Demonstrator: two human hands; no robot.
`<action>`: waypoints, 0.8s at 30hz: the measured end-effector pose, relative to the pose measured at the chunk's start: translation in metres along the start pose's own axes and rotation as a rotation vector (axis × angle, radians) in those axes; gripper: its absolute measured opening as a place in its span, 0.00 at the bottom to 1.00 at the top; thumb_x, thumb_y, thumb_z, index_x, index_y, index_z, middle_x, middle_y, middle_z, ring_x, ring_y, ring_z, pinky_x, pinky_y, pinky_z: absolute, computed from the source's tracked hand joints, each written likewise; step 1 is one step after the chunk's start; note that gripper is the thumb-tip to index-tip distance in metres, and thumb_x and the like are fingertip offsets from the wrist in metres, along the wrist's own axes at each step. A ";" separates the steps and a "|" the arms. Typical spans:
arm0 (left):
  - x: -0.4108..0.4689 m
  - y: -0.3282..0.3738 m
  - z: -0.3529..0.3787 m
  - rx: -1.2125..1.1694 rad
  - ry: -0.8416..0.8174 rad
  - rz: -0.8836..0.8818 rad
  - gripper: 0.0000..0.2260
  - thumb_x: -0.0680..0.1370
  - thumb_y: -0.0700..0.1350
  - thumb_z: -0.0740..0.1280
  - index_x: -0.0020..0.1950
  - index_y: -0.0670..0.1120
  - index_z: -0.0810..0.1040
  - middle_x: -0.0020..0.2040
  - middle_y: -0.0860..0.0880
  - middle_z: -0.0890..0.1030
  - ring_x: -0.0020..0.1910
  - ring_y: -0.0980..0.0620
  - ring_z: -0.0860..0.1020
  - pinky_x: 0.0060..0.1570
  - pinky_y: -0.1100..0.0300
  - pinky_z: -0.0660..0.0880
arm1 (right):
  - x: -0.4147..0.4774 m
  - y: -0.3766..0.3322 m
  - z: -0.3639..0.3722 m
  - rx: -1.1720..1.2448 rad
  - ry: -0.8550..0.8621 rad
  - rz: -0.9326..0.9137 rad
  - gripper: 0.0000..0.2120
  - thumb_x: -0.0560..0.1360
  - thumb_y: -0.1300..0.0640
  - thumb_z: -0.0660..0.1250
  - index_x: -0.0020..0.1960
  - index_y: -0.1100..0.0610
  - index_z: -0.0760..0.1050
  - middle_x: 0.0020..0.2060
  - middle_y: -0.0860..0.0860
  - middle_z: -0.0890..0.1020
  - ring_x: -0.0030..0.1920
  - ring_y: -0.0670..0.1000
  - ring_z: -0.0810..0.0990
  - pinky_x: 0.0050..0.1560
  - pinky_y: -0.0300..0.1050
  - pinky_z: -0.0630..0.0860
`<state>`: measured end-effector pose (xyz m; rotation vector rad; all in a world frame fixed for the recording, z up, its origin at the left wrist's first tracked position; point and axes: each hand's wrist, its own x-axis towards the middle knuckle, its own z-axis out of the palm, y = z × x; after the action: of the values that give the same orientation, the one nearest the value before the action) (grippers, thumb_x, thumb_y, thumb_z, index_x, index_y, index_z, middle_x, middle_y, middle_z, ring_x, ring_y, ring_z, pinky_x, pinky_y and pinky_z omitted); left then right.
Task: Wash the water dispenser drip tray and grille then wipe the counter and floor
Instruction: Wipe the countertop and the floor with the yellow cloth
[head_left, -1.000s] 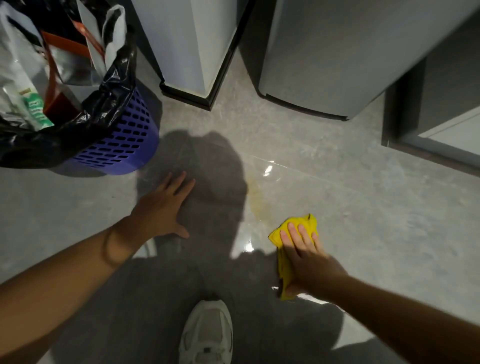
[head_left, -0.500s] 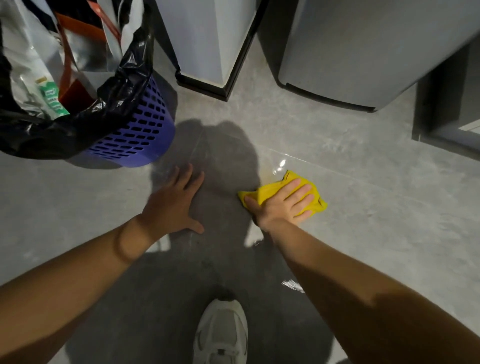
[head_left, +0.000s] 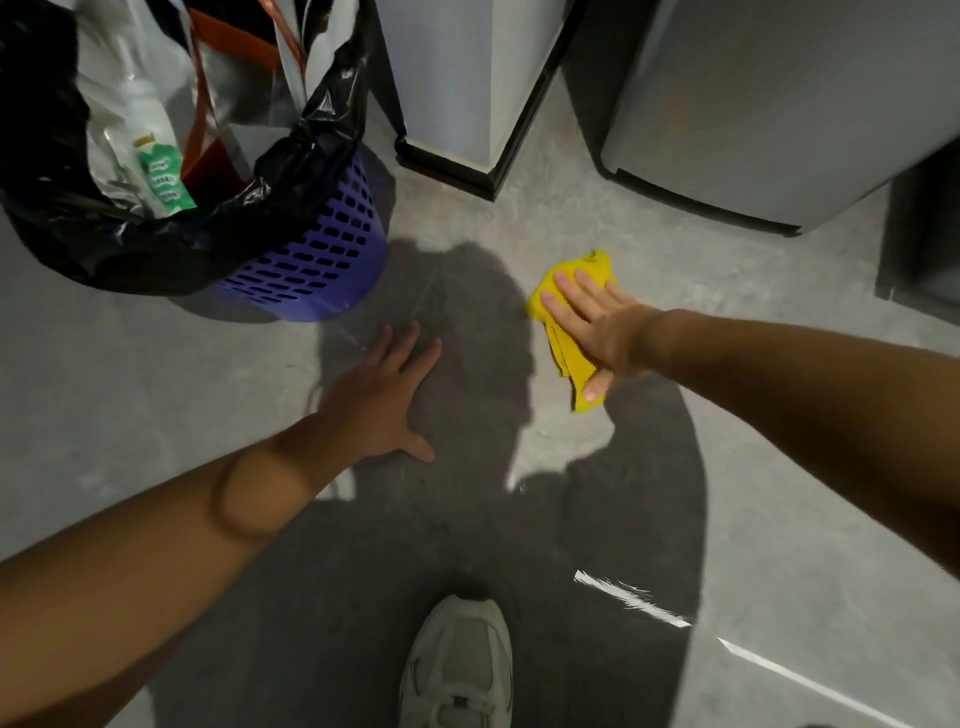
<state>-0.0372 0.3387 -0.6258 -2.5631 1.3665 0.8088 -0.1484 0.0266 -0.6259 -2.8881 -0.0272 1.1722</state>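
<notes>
The yellow cloth (head_left: 563, 364) lies crumpled on the grey floor (head_left: 208, 389), to the right of the purple basket (head_left: 332, 260) and well apart from it. Between the basket and the cloth falls the person's dark shadow, with bare floor under it.

The basket is a slotted plastic bin lined with a black bag (head_left: 291, 208) that spills over its rim. Clear and white plastic wrappers (head_left: 156, 176), one with green print, fill it. Just beyond the basket, to its right, stands the base of a pale cabinet (head_left: 452, 78) with a dark plinth. Further right of that is a grey rounded appliance (head_left: 769, 104), and beyond it a dark frame (head_left: 924, 234) at the picture's edge. The cloth sits on the open floor in front of these two bases, touching neither. On the near side of the basket, toward the person, a pale sneaker (head_left: 457, 660) stands on the floor. Right of the shoe, a bright wet streak (head_left: 631, 597) glints on the tile.

The right hand (head_left: 592, 322) lies flat on top of the cloth, fingers straight and slightly spread, pointing toward the basket's side. Its thumb rests on the cloth's near end. The left hand (head_left: 382, 400) is planted palm-down on the floor just below the basket, fingers straight and fanned, thumb out. It holds nothing.
</notes>
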 end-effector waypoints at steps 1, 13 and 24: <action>0.000 0.001 -0.001 -0.008 -0.009 -0.004 0.68 0.56 0.71 0.80 0.85 0.55 0.44 0.86 0.46 0.43 0.84 0.37 0.45 0.73 0.38 0.66 | -0.002 0.001 0.001 -0.117 -0.019 -0.077 0.73 0.62 0.27 0.75 0.81 0.55 0.27 0.81 0.60 0.30 0.81 0.65 0.34 0.80 0.64 0.45; -0.006 0.013 -0.015 0.031 -0.061 -0.002 0.68 0.58 0.70 0.80 0.85 0.51 0.44 0.86 0.43 0.44 0.83 0.34 0.45 0.75 0.35 0.63 | -0.147 -0.029 0.138 -0.161 0.097 -0.176 0.77 0.42 0.29 0.80 0.83 0.56 0.56 0.81 0.61 0.55 0.80 0.66 0.59 0.76 0.66 0.63; -0.003 0.005 -0.010 -0.011 -0.043 -0.016 0.68 0.56 0.71 0.80 0.85 0.52 0.45 0.86 0.45 0.45 0.83 0.35 0.46 0.72 0.33 0.67 | -0.135 -0.193 0.171 0.900 0.100 0.795 0.71 0.62 0.22 0.69 0.81 0.60 0.31 0.81 0.63 0.35 0.81 0.69 0.38 0.78 0.70 0.41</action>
<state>-0.0390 0.3343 -0.6150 -2.5460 1.3307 0.8665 -0.3657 0.2192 -0.6485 -2.1078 1.3495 0.7428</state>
